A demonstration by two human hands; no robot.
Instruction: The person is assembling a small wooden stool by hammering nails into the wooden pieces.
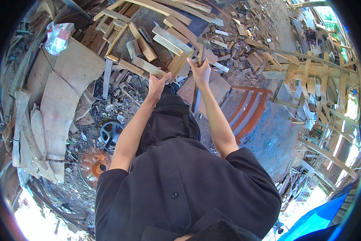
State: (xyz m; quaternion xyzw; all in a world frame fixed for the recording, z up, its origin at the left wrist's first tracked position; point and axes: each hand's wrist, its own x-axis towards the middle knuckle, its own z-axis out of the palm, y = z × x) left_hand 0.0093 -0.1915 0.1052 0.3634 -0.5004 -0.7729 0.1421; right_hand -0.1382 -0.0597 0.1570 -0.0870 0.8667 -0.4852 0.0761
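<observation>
My left hand (158, 86) is closed around the near end of a short wooden block (146, 66), which lies slanted over a wooden frame (125, 63). My right hand (200, 74) grips an upright wooden handle; a greyish head shows at its top, so it looks like a hammer (201, 52). Between my hands, the frame's right-hand strip (181, 64) runs away from me. Inside the frame, several loose wood pieces lie on a dark surface, among them a brown block (147, 50) and a pale slat (172, 39).
Wood scraps (244, 52) litter the ground ahead. Curved red-brown slats (248, 114) lie to my right beside a brown board (212, 90). Large bent sheets (70, 80) stand at the left, near an orange disc (93, 162) and a spoked wheel (111, 131). Timber racks (309, 82) fill the far right.
</observation>
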